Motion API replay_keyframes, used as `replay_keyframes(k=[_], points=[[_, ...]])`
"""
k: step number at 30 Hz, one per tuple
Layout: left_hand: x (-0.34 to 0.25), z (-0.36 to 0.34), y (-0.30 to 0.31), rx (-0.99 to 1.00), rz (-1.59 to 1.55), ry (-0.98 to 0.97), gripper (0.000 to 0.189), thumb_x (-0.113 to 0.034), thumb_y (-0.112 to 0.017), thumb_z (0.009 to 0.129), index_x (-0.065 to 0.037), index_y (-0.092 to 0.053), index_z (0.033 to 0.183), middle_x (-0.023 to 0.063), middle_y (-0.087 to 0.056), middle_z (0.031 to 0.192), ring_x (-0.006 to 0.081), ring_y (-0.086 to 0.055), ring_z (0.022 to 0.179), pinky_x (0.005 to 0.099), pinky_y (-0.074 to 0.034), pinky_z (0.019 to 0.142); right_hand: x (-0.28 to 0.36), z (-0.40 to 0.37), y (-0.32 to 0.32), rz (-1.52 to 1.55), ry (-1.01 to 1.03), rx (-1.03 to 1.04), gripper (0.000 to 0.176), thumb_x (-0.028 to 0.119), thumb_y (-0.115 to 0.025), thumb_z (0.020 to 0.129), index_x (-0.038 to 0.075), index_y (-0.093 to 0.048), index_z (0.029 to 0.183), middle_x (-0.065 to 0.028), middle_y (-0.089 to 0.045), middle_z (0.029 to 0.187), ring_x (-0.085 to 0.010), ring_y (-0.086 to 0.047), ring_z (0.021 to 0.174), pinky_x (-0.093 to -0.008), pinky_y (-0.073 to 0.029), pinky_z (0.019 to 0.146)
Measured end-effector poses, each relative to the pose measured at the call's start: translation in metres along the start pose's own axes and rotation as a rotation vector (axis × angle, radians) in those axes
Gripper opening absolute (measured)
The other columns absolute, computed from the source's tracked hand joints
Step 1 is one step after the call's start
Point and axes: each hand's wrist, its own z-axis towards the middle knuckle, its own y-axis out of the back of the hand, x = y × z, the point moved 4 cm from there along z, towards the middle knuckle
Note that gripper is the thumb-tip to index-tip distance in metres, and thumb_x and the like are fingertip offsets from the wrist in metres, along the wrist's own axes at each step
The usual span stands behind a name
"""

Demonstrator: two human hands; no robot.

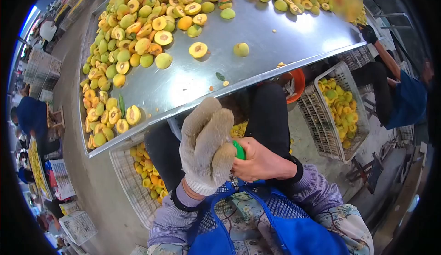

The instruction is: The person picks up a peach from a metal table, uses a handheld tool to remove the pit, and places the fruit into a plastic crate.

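Observation:
My left hand (209, 142) wears a pale, stained knit glove and is raised over my lap, just below the table's near edge. Its fingers are bent and pressed together; whatever they may hold is hidden. Against the glove, my bare right hand (264, 160) is closed around a green handle (239, 150). The tool's working end is not visible. Beyond both hands, yellow-green halved peaches (142, 30), several with brown pits showing, lie heaped on a metal table (183, 78).
Below the table stand a crate (133, 181) of fruit at left and another crate (321, 131) at right. An orange bucket (296, 85) sits near my knee. A person in a blue top (404, 101) works at right. Stacked crates (42, 69) stand across the floor at left.

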Motion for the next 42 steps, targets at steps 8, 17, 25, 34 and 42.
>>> replay_keyframes(k=[8, 17, 25, 34, 42], points=[[-0.013, 0.028, -0.008, 0.115, 0.089, 0.068, 0.034, -0.012, -0.053, 0.084, 0.002, -0.057, 0.115, 0.0224, -0.053, 0.117, 0.0363, -0.054, 0.106, 0.0397, -0.046, 0.087, 0.001, 0.004, 0.006, 0.194, -0.018, 0.077, 0.021, 0.021, -0.05, 0.094, 0.01, -0.042, 0.078, 0.0043, -0.04, 0.049, -0.0057, -0.039, 0.038, -0.022, -0.03, 0.035], [0.016, 0.031, -0.022, 0.27, -0.004, 0.313, 0.035, -0.016, -0.04, 0.093, 0.008, -0.053, 0.115, 0.0169, -0.052, 0.116, 0.0245, -0.054, 0.099, 0.0336, -0.043, 0.085, -0.022, 0.02, 0.017, 0.267, 0.155, 0.146, 0.023, 0.02, -0.048, 0.095, 0.01, -0.046, 0.074, 0.004, -0.041, 0.047, -0.0055, -0.039, 0.033, -0.0218, -0.029, 0.029], [0.014, 0.043, -0.033, 0.352, 0.052, 0.236, 0.034, -0.018, -0.042, 0.094, 0.008, -0.054, 0.111, 0.0162, -0.057, 0.103, 0.0237, -0.055, 0.095, 0.032, -0.042, 0.086, -0.025, 0.018, 0.022, 0.366, 0.167, 0.112, 0.029, 0.016, -0.045, 0.09, 0.012, -0.039, 0.062, 0.0046, -0.035, 0.044, -0.0067, -0.034, 0.031, -0.0253, -0.028, 0.028], [0.031, 0.04, -0.036, 0.414, -0.093, 0.517, 0.028, -0.013, -0.043, 0.091, 0.007, -0.057, 0.105, 0.0138, -0.057, 0.1, 0.0219, -0.056, 0.091, 0.032, -0.045, 0.083, -0.033, 0.019, 0.023, 0.419, 0.135, 0.143, 0.038, 0.019, -0.045, 0.095, 0.012, -0.035, 0.059, 0.0036, -0.035, 0.043, -0.0055, -0.035, 0.03, -0.0228, -0.03, 0.028], [0.007, 0.029, -0.037, 0.369, 0.156, 0.034, 0.039, -0.024, -0.044, 0.093, 0.004, -0.047, 0.121, 0.0198, -0.053, 0.115, 0.0323, -0.053, 0.103, 0.0393, -0.042, 0.091, -0.038, 0.021, 0.021, 0.316, 0.131, 0.11, 0.026, 0.02, -0.045, 0.095, 0.012, -0.04, 0.07, 0.0041, -0.035, 0.043, -0.0054, -0.035, 0.03, -0.0227, -0.029, 0.028]])
